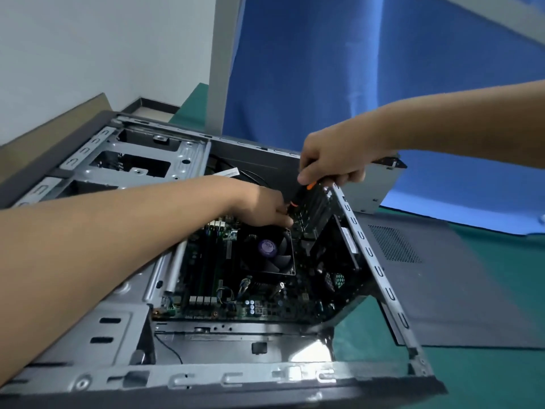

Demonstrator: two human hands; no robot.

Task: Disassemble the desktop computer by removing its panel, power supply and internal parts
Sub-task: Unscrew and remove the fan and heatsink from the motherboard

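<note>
The right hand's fingers point(306, 175) are curled tight round the top of a black and orange screwdriver point(300, 193), just above the frame's centre, with the tool pointing down into the open computer case point(236, 376). The left hand's fingers point(283, 221) bend down at the tool's lower end. I cannot tell whether they pinch the shaft, a screw, or only steady it.

Both the right hand point(330, 163) and the left hand point(265, 208) work beside an upright expansion card point(315, 211), which stands against the case's right wall. Just below lies the CPU fan point(268, 250) on the motherboard point(224, 290). A bare metal drive cage point(141, 160) fills the case's upper left.

The side panel point(442, 284) is already off and lies flat on the green table point(486, 376) at the right. A grey metal box point(368, 187) sits beyond the case.

The card looks light, thin and stiff, but fragile. It is probably best held by its bare edges or metal bracket and drawn straight out of its slot, not twisted. The case's sheet-metal edges look sharp, and small screws are easily dropped among the parts.
</note>
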